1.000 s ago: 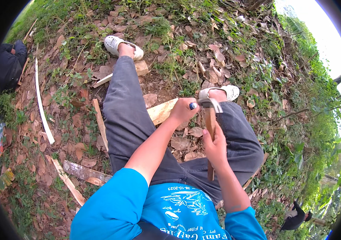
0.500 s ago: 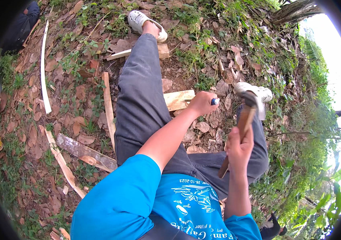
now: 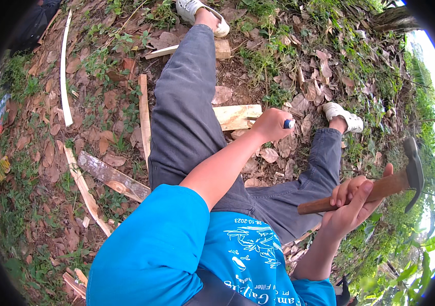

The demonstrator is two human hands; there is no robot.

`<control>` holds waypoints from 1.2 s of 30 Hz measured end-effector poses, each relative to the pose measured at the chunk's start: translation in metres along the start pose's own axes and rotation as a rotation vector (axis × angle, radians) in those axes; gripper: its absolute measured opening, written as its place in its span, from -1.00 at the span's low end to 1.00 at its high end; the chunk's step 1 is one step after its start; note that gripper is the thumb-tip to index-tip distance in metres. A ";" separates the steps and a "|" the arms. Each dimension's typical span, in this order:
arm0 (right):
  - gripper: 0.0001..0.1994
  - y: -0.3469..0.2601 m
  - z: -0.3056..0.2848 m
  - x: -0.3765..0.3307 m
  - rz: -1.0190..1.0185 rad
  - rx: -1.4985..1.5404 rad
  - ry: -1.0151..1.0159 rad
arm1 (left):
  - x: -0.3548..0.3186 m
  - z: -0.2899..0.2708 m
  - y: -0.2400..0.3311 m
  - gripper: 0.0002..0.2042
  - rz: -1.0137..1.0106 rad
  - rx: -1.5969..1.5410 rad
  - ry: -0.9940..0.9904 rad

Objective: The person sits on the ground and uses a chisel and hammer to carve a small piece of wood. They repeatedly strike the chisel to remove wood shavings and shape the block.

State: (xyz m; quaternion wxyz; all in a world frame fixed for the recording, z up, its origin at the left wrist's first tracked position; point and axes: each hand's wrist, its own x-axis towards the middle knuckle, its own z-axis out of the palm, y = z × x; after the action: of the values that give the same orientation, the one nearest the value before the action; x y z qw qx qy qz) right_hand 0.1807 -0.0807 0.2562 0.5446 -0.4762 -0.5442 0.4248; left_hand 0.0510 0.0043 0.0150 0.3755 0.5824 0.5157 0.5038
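Note:
My left hand is closed around what looks like a chisel, with the blue end of its handle poking out beside the thumb. Most of its blade is hidden behind the hand. A pale split piece of wood lies on the ground just beyond that hand. Off to the right, my right hand grips a hammer by its wooden handle, some fingers loosely curled. The dark metal head is raised at the far right, well apart from the chisel.
My legs in grey trousers spread around the work spot. Left of them lie a flat board, a long pale strip and a narrow stick. A wood block sits by my left shoe. Leaves and plants cover the ground.
My right hand has swung the hammer outward to the right, away from the left hand, and its head has turned. The left hand keeps hold of the chisel. The whole view has shifted slightly.

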 end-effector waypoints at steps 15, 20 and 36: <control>-0.56 0.112 -0.022 -0.014 0.184 -0.407 -0.293 | 0.005 -0.002 0.009 -0.77 -0.114 -0.138 -0.132; -0.56 0.030 -0.005 0.000 0.291 -0.178 -0.109 | -0.003 -0.004 -0.004 -0.79 0.063 -0.007 -0.130; -0.58 0.024 -0.013 0.002 -0.256 0.249 0.134 | 0.008 -0.012 -0.009 -0.75 -0.059 -0.023 -0.116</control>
State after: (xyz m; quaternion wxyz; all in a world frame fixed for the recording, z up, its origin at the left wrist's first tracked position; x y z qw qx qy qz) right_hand 0.1951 -0.0749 0.2335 0.6841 -0.3592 -0.5059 0.3835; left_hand 0.0367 0.0132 0.0108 0.4261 0.5907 0.5044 0.4639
